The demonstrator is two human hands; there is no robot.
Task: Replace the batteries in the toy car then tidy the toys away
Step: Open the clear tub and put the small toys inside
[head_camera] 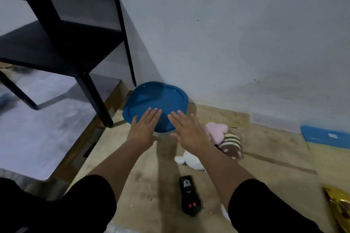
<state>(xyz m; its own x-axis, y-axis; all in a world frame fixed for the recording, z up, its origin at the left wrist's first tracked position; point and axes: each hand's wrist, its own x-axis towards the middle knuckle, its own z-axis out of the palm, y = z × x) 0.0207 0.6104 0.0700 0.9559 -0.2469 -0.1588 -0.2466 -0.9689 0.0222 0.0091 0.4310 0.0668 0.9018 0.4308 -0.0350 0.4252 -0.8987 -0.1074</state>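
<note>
Two bare forearms in view, left hand (144,126) and right hand (187,130) ungloved, no rings or watch visible. Black sleeves (265,206) end near the elbows at lower frame. Dark clothing fills the lower left corner.

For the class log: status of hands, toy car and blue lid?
Left hand, right hand open above round blue plastic lid. Black toy car on floor, untouched. Nothing blocking.

Black shelf unit (62,30) at left against pale wall (236,34). Grey mat (43,123) under it. Blue flat box (325,136) by wall at right, gold foil bag (339,206) at right edge.
</note>
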